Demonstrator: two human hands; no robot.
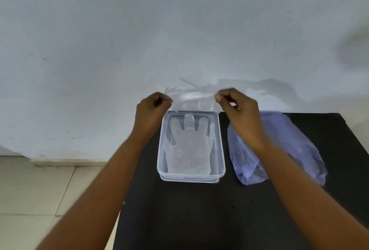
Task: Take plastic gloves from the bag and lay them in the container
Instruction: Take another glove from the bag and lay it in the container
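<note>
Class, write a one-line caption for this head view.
Both hands, left hand and right hand, stretch a plastic glove above the container.

Clear glove held taut above clear container; bluish bag lies right

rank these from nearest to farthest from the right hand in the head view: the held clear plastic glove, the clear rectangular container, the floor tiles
1. Clear plastic glove: pinched in the right hand, stretched leftward to the left hand.
2. Clear rectangular plastic container: just below and left, on the black table.
3. Pale floor tiles: far lower left.
</note>
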